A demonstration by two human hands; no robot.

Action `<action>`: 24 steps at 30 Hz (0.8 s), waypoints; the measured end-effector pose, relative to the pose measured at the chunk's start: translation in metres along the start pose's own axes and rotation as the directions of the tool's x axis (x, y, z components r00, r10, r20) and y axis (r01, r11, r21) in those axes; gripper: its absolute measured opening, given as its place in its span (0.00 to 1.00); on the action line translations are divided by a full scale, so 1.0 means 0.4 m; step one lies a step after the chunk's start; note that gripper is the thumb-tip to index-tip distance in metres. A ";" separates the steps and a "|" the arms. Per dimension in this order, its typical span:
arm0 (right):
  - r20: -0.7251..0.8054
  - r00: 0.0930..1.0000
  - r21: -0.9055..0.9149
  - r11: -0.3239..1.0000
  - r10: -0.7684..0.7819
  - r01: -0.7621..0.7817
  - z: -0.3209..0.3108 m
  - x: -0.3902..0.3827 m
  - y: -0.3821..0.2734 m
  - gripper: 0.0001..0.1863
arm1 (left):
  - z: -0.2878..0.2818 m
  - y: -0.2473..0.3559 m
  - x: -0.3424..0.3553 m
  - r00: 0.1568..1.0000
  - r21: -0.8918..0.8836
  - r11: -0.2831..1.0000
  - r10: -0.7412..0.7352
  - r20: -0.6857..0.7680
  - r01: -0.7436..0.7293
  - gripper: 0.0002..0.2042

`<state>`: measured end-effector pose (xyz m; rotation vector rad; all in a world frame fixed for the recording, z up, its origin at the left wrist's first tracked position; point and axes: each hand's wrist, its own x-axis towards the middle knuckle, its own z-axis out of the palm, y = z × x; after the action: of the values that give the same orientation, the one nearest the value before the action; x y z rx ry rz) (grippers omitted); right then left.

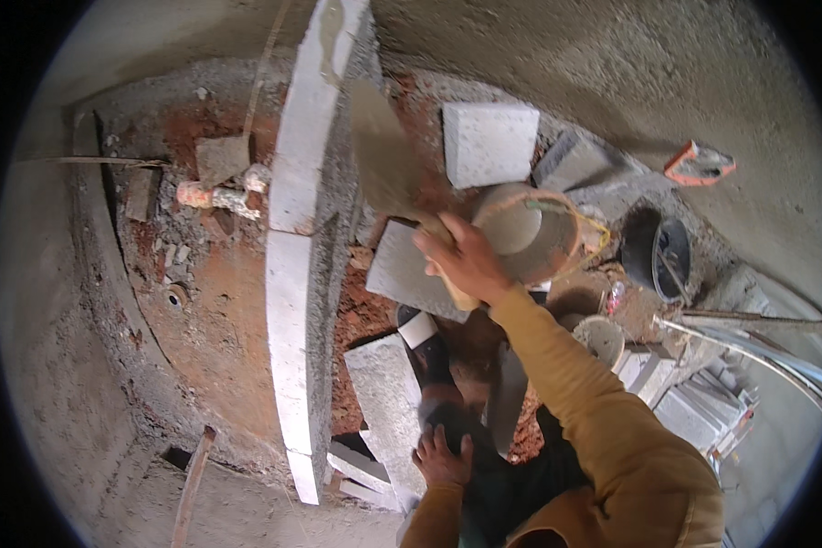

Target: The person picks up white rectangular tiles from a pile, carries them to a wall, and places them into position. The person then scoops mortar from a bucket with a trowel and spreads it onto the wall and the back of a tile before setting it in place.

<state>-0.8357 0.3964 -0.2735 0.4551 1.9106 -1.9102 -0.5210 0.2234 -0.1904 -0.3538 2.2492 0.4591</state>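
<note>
My right hand is closed around the wooden handle of a trowel. The trowel's broad, mortar-smeared blade points up and away, beside the far part of a low wall of pale blocks. A wet streak of mortar lies on the wall's top at its far end. My left hand rests on my bent knee, fingers spread, holding nothing. Right of my right hand stands an orange bucket with grey mortar inside. Below the trowel handle lies a grey block.
A white block sits on the far side, with an orange-framed tool against the rough wall. A black bucket leans at the right, near stacked blocks. Pipe fittings stick up left of the block wall.
</note>
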 end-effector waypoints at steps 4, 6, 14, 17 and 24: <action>-0.150 0.932 -0.193 0.914 0.331 -0.355 -0.187 -0.267 0.158 0.22 | -0.087 0.001 0.136 0.995 0.053 0.995 0.092 -0.038 -0.090 0.29; -0.276 0.935 -0.504 0.795 0.222 -0.337 -0.290 -0.363 0.224 0.23 | -0.135 0.032 0.298 0.984 -0.096 0.983 0.144 -0.102 -0.154 0.18; -0.324 0.867 -0.932 0.029 0.378 -0.361 -0.474 -0.237 0.461 0.15 | 0.071 0.364 0.971 0.963 -0.640 0.735 0.268 -0.027 -0.223 0.34; -0.296 0.877 -0.954 -0.074 0.379 -0.290 -0.486 -0.153 0.506 0.15 | 0.140 0.405 1.007 0.946 -0.520 0.829 0.305 0.110 -0.207 0.40; -0.285 0.839 -0.925 0.097 0.463 -0.368 -0.319 -0.141 0.625 0.21 | 0.122 0.433 0.994 0.877 -0.482 0.854 0.372 0.304 -0.195 0.46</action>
<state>-0.6693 0.5299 -0.4645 0.4024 2.1336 -0.0948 -0.8130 0.3582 -0.4855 -0.1252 1.7938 1.1108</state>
